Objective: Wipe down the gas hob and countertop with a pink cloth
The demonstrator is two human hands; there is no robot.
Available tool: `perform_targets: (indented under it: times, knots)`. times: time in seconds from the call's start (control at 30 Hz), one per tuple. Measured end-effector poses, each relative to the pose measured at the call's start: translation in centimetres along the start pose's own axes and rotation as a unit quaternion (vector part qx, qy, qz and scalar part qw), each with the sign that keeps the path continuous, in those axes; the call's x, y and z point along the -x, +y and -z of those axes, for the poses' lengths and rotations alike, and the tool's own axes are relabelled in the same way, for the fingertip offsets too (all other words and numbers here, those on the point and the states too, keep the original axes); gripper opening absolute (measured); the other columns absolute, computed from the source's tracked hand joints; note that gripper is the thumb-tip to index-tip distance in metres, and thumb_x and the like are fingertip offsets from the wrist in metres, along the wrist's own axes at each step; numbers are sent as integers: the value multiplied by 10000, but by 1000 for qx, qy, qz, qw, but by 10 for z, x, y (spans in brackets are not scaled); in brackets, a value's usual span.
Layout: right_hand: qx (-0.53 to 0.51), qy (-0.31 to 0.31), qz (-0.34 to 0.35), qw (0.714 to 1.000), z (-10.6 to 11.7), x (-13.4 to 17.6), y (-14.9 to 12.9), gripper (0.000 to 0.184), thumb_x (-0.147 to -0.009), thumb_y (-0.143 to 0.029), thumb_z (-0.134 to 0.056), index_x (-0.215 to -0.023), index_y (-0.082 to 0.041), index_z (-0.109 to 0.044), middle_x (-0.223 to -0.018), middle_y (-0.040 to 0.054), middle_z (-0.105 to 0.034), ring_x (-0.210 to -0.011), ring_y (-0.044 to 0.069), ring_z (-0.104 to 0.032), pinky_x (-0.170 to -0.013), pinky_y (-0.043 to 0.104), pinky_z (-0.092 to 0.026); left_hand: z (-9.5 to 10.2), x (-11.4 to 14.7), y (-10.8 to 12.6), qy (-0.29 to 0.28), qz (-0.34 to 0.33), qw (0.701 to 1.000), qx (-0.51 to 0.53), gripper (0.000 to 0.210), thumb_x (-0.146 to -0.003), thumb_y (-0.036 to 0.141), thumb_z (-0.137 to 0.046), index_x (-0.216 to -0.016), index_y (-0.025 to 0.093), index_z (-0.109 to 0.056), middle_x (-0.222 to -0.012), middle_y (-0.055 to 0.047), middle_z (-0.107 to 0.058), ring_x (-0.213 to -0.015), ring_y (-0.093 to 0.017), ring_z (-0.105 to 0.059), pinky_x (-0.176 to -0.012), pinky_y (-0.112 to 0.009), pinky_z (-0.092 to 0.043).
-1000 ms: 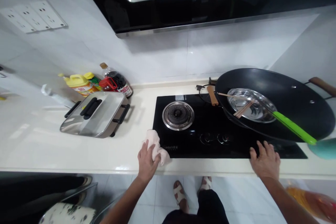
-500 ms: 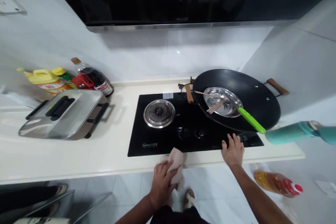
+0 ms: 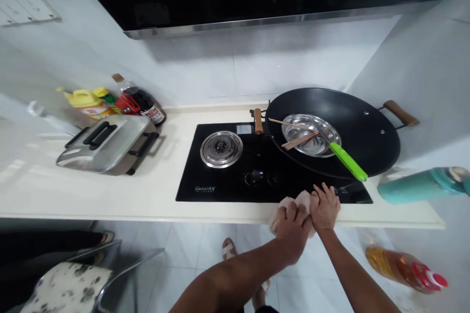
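My left hand [image 3: 293, 227] is closed over a pale pink cloth [image 3: 277, 216], pressing it along the counter's front edge and the border of the black glass cooktop [image 3: 216, 181]. Right beside it, almost touching, my right hand [image 3: 325, 207] lies open, its fingers spread on the cooktop's front edge. Behind both hands, a big black wok [image 3: 367, 132] with wooden handles covers the right side of the cooktop. In the wok rest a shiny metal bowl [image 3: 293, 122], several wooden chopsticks [image 3: 299, 141] and a utensil with a green handle [image 3: 348, 161].
An electric pan [image 3: 110, 142] with a glass lid and several sauce bottles [image 3: 152, 110] occupy the left counter. A teal bottle [image 3: 414, 186] stands at the right end. Below are an oil bottle [image 3: 404, 266], a chair [image 3: 69, 288] and a person's dark-clothed leg [image 3: 51, 244].
My left hand has slid right along the counter edge with the cloth, up to my right hand. The right hand stays on the cooktop edge. The camera view has shifted slightly.
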State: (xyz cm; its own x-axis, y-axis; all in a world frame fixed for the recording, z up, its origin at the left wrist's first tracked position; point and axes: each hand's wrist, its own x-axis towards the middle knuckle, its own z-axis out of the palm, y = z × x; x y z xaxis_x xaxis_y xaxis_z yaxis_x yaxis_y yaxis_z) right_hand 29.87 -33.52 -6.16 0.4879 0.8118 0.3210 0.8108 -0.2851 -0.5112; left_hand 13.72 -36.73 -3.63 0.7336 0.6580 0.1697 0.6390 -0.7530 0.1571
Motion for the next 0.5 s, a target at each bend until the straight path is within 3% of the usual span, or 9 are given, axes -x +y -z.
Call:
perform_targets:
  times: [0.13, 0.23, 0.37, 0.5]
  knots:
    - [15, 1, 5, 1000, 0, 1, 2, 525, -993, -396, -329, -1310, -142, -661, -1520, 166, -501, -1493, 355, -305, -1202, 611, -223, -13, 6, -5, 80, -18, 996, -45, 366, -1026, 292, -483, -1366, 313, -619, -1567, -82, -480, -1334, -367, -461, -965, -530, -403]
    - [14, 7, 18, 1000, -1, 3, 5, 539, -987, -414, -346, -1326, -126, -651, -1528, 178, -488, -1492, 362, -303, -1207, 619, -212, -11, 20, -17, 92, -32, 994, -45, 387, -1029, 299, -486, -1402, 336, -583, -1583, -87, -459, -1341, -354, -465, -962, -505, -404]
    - [11, 7, 20, 1000, -1, 4, 6, 561, -983, -438, -353, -1310, -100, -659, -1514, 200, -497, -1484, 377, -315, -1204, 627, -220, 12, 55, -54, 14, -23, 999, -46, 530, -991, 363, -567, -1511, 324, -474, -1611, -125, -426, -1359, -371, -453, -970, -505, -408]
    - [21, 13, 17, 1000, -1, 5, 3, 556, -974, -456, -371, -1288, -109, -671, -1502, 203, -509, -1474, 395, -337, -1194, 638, -239, 46, 114, -110, -72, 25, 996, -52, 758, -907, 399, -704, -1579, 301, -366, -1597, -150, -448, -1401, -365, -433, -1027, -500, -387]
